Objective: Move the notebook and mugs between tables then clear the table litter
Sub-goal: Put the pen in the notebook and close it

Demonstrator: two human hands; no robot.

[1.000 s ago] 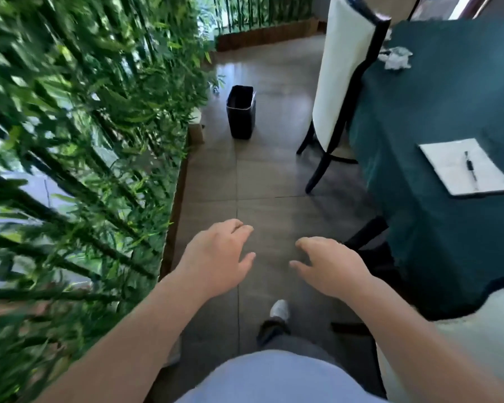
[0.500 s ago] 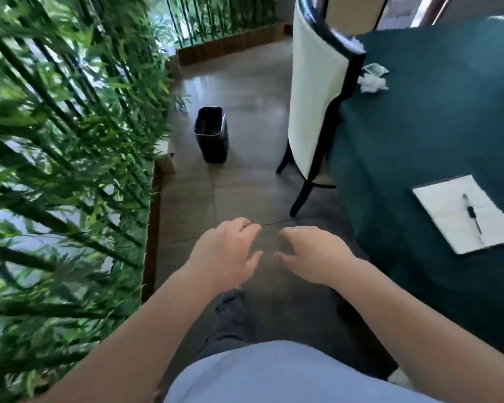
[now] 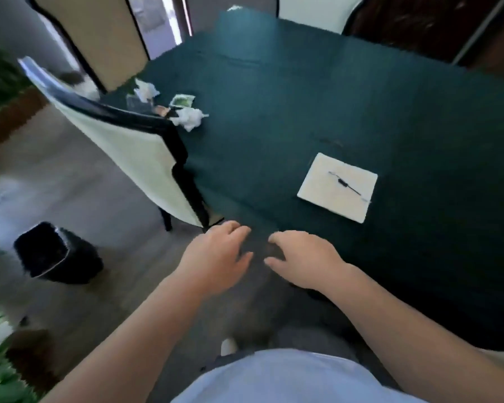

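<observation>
A white notebook [image 3: 336, 186] lies on the dark green table [image 3: 288, 112], with a black pen [image 3: 346, 184] resting on top of it. Crumpled white tissues [image 3: 190, 118] and small wrappers [image 3: 182, 100] lie near the table's far left corner, partly behind a chair back. My left hand [image 3: 216, 258] and my right hand [image 3: 301, 258] hover side by side off the table's near corner, fingers apart and holding nothing. No mugs are in view.
A cream chair with a black frame [image 3: 134, 146] stands against the table's left side. A black waste bin [image 3: 54, 253] sits on the grey floor to the left. More chairs stand at the far side. Green plants line the left edge.
The view has swung right and closer to the table, so the notebook and litter are now ahead. The bin has shifted to the lower left. Both hands stay open and empty.
</observation>
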